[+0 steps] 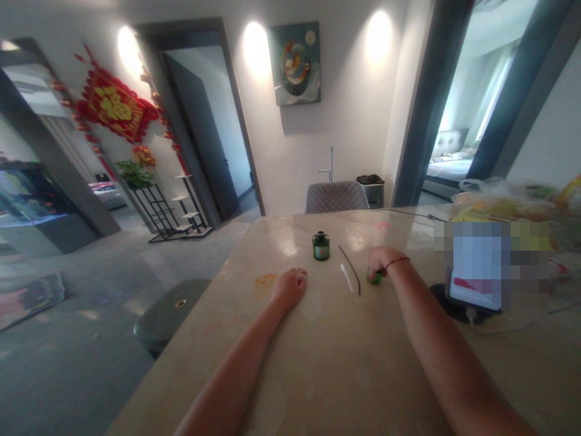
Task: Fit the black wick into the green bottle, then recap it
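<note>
My left hand [290,286] rests on the tabletop with its fingers curled closed, and nothing shows in it. On the right, my right hand [382,259] points down with its fingers closed round a small green object [374,278] that sits at table height. Most of that object is hidden by the fingers, so its kind is unclear. A dark green glass bottle [321,247] with a short neck and a label stands upright beyond my left hand. Between the hands lie a short white stick [346,278] and a longer, thin dark stick [353,269], bent near its lower end.
The beige stone table [327,363] has a lit screen [476,284] on a dark stand at right, with a white cable. Plastic bags [508,203] are heaped behind it. A grey chair [336,197] stands at the far edge, and a green stool [175,312] at left.
</note>
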`<action>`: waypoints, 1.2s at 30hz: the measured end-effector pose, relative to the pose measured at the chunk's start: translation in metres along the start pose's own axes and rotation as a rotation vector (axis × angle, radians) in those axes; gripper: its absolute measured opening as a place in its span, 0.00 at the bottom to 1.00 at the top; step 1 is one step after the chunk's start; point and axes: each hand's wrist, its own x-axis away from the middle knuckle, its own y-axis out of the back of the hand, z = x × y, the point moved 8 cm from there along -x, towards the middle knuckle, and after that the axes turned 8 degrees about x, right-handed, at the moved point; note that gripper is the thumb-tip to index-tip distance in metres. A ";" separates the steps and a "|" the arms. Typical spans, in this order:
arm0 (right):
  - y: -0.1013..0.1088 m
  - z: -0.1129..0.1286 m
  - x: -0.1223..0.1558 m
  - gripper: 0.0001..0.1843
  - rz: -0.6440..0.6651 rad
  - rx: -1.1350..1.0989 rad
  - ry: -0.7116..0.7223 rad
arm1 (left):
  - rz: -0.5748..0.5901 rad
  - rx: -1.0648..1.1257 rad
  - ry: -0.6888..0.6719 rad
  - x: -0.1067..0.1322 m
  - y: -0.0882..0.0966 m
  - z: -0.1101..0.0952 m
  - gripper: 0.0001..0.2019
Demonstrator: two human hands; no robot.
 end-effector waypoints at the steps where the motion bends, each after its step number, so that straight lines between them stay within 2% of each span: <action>1: -0.001 0.000 -0.001 0.10 0.003 -0.023 0.015 | 0.000 0.002 0.001 0.000 0.000 0.000 0.14; 2: 0.002 0.002 -0.002 0.08 -0.023 -0.048 0.037 | 0.000 0.005 0.003 0.000 0.000 0.001 0.14; 4: 0.016 0.007 -0.004 0.07 -0.180 -0.134 0.121 | 0.000 0.011 0.002 -0.001 0.000 0.001 0.14; 7: 0.049 0.014 -0.001 0.16 -0.571 -0.314 0.239 | 0.006 0.011 -0.003 0.000 -0.001 0.001 0.14; 9: 0.063 0.019 0.003 0.20 -0.781 -0.405 0.272 | 0.008 0.007 -0.001 0.000 -0.001 0.001 0.14; 11: 0.069 0.031 0.004 0.21 -0.908 -0.499 0.333 | 0.007 0.002 0.001 0.000 -0.001 0.001 0.15; 13: 0.072 0.046 0.001 0.22 -0.970 -0.625 0.418 | 0.002 -0.002 -0.003 0.000 -0.001 0.001 0.15; 16: 0.073 0.062 -0.011 0.27 -0.988 -0.795 0.429 | -0.001 -0.006 -0.003 0.000 -0.001 0.000 0.15; 18: 0.075 0.071 -0.018 0.28 -1.003 -0.831 0.423 | 0.004 -0.008 0.004 0.000 -0.001 0.001 0.15; 21: 0.077 0.081 -0.027 0.25 -1.006 -0.789 0.423 | 0.009 -0.008 0.014 -0.001 -0.001 0.001 0.15; 26: 0.070 0.091 -0.042 0.26 -0.877 -0.679 0.400 | 0.006 0.000 0.004 0.000 -0.001 0.001 0.15; 31: 0.066 0.095 -0.032 0.26 -0.804 -0.619 0.455 | 0.003 -0.015 0.005 0.000 -0.001 0.000 0.15; 36: 0.055 0.100 -0.003 0.26 -0.734 -0.629 0.562 | 0.012 -0.007 0.012 -0.002 -0.001 0.001 0.15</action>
